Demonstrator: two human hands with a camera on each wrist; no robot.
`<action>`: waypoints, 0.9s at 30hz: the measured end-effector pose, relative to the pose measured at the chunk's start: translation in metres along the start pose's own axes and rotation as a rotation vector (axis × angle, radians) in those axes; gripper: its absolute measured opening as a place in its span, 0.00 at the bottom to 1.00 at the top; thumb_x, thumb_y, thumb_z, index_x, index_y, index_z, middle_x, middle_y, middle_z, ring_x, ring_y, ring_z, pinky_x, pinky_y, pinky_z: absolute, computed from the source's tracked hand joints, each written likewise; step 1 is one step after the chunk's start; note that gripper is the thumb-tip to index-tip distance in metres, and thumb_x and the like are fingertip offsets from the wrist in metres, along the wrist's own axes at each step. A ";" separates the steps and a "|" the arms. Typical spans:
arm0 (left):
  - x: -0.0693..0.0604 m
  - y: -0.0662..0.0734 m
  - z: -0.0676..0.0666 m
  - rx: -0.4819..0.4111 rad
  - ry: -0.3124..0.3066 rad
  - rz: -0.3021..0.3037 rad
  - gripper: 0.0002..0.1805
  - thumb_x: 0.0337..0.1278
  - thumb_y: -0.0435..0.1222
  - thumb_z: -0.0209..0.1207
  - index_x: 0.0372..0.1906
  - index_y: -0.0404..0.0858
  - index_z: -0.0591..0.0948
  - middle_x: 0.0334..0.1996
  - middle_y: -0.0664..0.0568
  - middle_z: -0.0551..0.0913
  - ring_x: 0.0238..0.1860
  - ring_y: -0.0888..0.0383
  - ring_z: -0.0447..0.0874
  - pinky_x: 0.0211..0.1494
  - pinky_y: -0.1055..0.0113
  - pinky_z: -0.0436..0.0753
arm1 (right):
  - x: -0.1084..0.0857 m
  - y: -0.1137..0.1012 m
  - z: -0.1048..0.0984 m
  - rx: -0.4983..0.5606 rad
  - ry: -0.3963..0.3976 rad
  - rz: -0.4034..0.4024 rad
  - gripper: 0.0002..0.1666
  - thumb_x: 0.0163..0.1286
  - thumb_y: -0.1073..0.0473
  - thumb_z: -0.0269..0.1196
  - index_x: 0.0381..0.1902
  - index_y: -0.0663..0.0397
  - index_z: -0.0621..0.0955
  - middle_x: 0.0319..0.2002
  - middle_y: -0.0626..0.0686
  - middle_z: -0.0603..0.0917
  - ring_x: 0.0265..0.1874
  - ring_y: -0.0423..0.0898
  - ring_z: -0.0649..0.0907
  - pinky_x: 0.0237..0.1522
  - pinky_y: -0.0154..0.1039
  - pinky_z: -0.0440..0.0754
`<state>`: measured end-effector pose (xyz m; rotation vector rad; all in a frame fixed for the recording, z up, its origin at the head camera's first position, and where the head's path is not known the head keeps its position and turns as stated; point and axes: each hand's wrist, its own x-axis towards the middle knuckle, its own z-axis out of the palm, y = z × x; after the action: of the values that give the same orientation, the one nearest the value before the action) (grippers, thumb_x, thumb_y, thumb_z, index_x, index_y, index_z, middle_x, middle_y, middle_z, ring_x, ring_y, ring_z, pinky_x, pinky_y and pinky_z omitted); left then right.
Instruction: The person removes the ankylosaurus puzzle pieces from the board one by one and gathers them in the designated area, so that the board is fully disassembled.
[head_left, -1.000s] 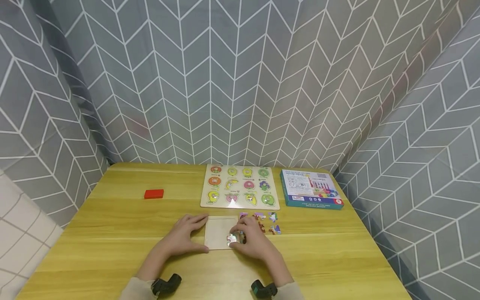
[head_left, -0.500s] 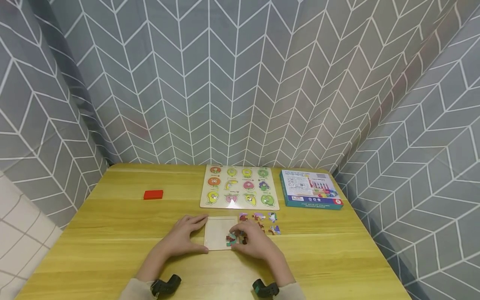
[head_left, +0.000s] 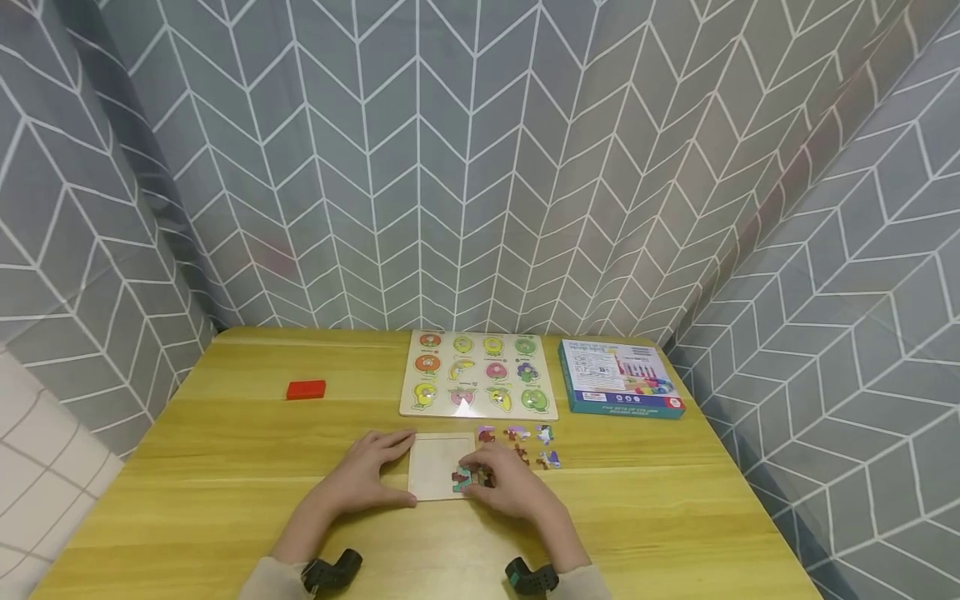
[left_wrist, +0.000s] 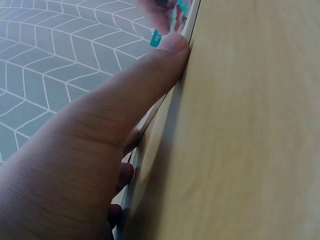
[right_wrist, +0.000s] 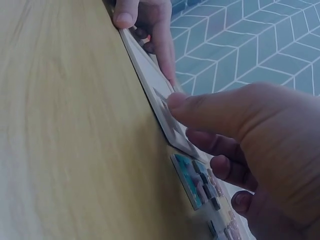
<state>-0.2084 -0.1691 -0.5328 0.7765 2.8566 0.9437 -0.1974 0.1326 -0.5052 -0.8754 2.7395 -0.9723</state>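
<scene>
A square wooden puzzle tray [head_left: 431, 468] with a raised rim lies flat near the table's middle. My left hand [head_left: 366, 473] holds its left side, thumb at the near corner and fingers at the far corner. Between thumb and fingertips my right hand [head_left: 507, 481] pinches a teal and brown jigsaw piece [head_left: 460, 479] over the tray's near right corner. Whether that piece touches the tray floor I cannot tell. Several loose jigsaw pieces [head_left: 517, 434] lie right of the tray, some partly hidden by my right hand; in the right wrist view more pieces [right_wrist: 190, 175] show below it.
Behind the tray lies a fruit peg board [head_left: 480, 375]. A flat colourful box [head_left: 622, 379] stands at the back right, and a red block [head_left: 306, 390] sits at the left. A patterned grey curtain [head_left: 450, 167] rises along the table's back edge.
The jigsaw piece in my right hand looked whitish a second ago and now shows teal and brown, its tilt slightly altered. My left hand and the tray have stayed put.
</scene>
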 end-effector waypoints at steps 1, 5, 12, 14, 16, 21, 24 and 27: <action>0.000 0.000 0.000 0.002 -0.001 0.001 0.60 0.42 0.68 0.76 0.78 0.40 0.73 0.79 0.51 0.71 0.63 0.50 0.71 0.67 0.41 0.69 | 0.000 0.000 -0.001 0.008 0.007 0.019 0.20 0.72 0.51 0.72 0.58 0.51 0.87 0.52 0.47 0.86 0.54 0.44 0.82 0.63 0.47 0.79; 0.002 0.000 0.001 0.007 -0.006 0.009 0.60 0.42 0.68 0.76 0.78 0.39 0.73 0.79 0.50 0.70 0.62 0.50 0.71 0.66 0.42 0.70 | 0.000 0.000 -0.007 0.071 0.082 0.063 0.19 0.74 0.52 0.71 0.59 0.52 0.87 0.54 0.49 0.86 0.55 0.48 0.82 0.61 0.48 0.81; 0.002 0.000 0.001 -0.003 -0.008 0.006 0.60 0.41 0.68 0.77 0.78 0.40 0.73 0.79 0.49 0.71 0.61 0.52 0.70 0.65 0.43 0.70 | -0.010 0.009 -0.029 0.156 0.307 0.120 0.19 0.72 0.59 0.72 0.60 0.47 0.88 0.58 0.49 0.87 0.60 0.52 0.82 0.62 0.55 0.82; 0.002 0.000 0.002 -0.007 -0.012 -0.002 0.60 0.41 0.68 0.77 0.78 0.41 0.73 0.79 0.50 0.70 0.61 0.52 0.70 0.66 0.43 0.70 | -0.016 0.015 -0.033 0.149 0.348 0.150 0.19 0.72 0.59 0.73 0.60 0.44 0.88 0.57 0.46 0.87 0.61 0.52 0.82 0.64 0.56 0.80; 0.001 -0.001 0.003 -0.015 -0.015 -0.008 0.61 0.41 0.68 0.77 0.78 0.41 0.73 0.79 0.51 0.70 0.62 0.52 0.70 0.67 0.42 0.70 | -0.025 0.021 -0.037 0.148 0.370 0.183 0.19 0.72 0.58 0.72 0.60 0.43 0.87 0.58 0.45 0.86 0.62 0.52 0.82 0.67 0.58 0.78; 0.001 -0.003 0.004 -0.021 -0.016 -0.017 0.61 0.40 0.69 0.76 0.79 0.42 0.73 0.79 0.52 0.70 0.64 0.51 0.70 0.69 0.40 0.69 | -0.053 0.039 -0.045 0.158 0.417 0.255 0.20 0.70 0.58 0.74 0.59 0.43 0.88 0.59 0.45 0.86 0.59 0.51 0.83 0.64 0.57 0.80; 0.001 -0.003 0.003 -0.013 -0.011 -0.011 0.61 0.41 0.69 0.77 0.79 0.41 0.73 0.79 0.52 0.70 0.64 0.50 0.70 0.68 0.40 0.69 | -0.071 0.055 -0.046 0.151 0.442 0.274 0.19 0.68 0.59 0.75 0.56 0.43 0.89 0.55 0.43 0.87 0.53 0.47 0.83 0.60 0.50 0.82; 0.001 -0.002 0.002 -0.012 -0.005 -0.008 0.60 0.41 0.68 0.77 0.78 0.41 0.73 0.79 0.52 0.71 0.63 0.50 0.70 0.68 0.41 0.69 | -0.088 0.067 -0.045 0.138 0.440 0.295 0.17 0.67 0.60 0.76 0.53 0.42 0.90 0.51 0.41 0.89 0.51 0.46 0.84 0.59 0.47 0.83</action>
<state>-0.2096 -0.1687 -0.5354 0.7655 2.8443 0.9555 -0.1694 0.2485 -0.5185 -0.2415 2.9758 -1.4037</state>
